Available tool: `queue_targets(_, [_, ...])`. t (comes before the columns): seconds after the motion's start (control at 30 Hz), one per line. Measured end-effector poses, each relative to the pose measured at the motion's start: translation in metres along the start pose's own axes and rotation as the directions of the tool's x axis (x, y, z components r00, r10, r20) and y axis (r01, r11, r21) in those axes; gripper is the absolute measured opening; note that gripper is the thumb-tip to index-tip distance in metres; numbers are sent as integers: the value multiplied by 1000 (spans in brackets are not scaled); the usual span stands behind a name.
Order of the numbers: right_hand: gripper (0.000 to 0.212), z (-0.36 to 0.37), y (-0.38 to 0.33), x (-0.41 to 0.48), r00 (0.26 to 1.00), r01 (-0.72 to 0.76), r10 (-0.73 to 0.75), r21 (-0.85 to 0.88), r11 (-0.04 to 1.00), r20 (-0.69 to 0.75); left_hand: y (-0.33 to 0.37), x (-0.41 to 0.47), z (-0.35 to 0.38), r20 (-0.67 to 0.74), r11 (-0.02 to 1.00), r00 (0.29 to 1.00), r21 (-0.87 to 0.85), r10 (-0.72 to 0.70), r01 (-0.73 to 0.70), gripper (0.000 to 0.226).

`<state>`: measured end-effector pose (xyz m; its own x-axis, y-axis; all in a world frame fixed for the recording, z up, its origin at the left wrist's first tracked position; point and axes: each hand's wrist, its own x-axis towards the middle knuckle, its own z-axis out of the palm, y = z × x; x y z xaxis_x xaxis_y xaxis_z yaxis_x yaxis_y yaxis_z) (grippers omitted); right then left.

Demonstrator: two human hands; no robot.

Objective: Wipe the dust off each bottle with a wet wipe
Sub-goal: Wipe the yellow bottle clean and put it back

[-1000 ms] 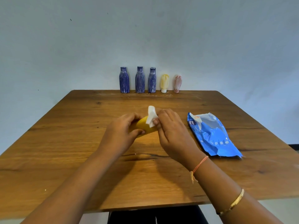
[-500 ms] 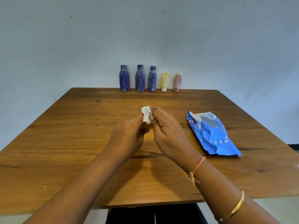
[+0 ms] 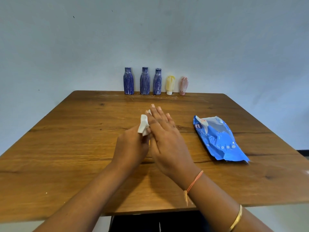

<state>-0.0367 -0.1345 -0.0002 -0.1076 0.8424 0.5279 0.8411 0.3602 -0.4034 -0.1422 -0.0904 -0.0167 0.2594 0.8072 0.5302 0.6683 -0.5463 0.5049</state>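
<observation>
My left hand (image 3: 132, 148) is curled around a small yellow bottle (image 3: 149, 142) above the middle of the table; only a thin yellow sliver shows between my hands. A white wet wipe (image 3: 143, 125) sticks up over its fingers. My right hand (image 3: 164, 136) lies flat against the wipe and the bottle, fingers straight and pointing away from me. Against the wall at the far edge stand three dusty blue bottles (image 3: 144, 83), a yellow tube (image 3: 170, 84) and a pink tube (image 3: 184, 85).
A blue pack of wet wipes (image 3: 219, 139) lies flat on the right of the wooden table (image 3: 75, 148). White dust streaks mark the table in front of the row of bottles. The wall stands right behind the far edge.
My right hand has gone from pinching the wipe to lying flat with straight fingers. The yellow bottle, plain to see a second ago, is now almost hidden between my hands.
</observation>
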Motion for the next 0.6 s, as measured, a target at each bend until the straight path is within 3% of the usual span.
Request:
queue_targets(0.13, [47, -8, 5, 10, 998, -70, 69, 146, 987, 13, -4, 1, 0, -91, 999, 994, 0, 54, -54, 5])
queue_targets(0.27, [35, -8, 13, 6, 962, -222, 263, 358, 907, -69, -7, 0, -4, -55, 996, 995, -42, 80, -82, 38])
queue_targets(0.33, [35, -4, 12, 0, 968, -193, 229, 277, 941, -106, -7, -1, -5, -63, 997, 996, -29, 70, -72, 37])
queue_targets(0.4, [43, 3, 3, -4, 991, -61, 74, 118, 991, -107, -3, -3, -3, -97, 999, 995, -24, 35, -38, 16])
queue_targets(0.43, [48, 6, -2, -5, 995, 5, 0, 56, 998, -95, -1, -3, -2, -93, 997, 996, -80, -13, 5, 4])
queue_targets(0.47, [52, 6, -5, -4, 996, 44, -42, 21, 999, -79, 1, -3, -1, -70, 988, 996, -143, -62, 52, 8])
queue_targets(0.5, [53, 4, -7, -1, 997, 48, -47, 15, 999, -65, 1, -3, 0, -53, 985, 996, -156, -76, 67, 11])
queue_targets(0.6, [45, -9, 0, 9, 998, -62, 63, 109, 992, -7, -5, -2, -1, -114, 996, 989, -12, 91, -93, 3])
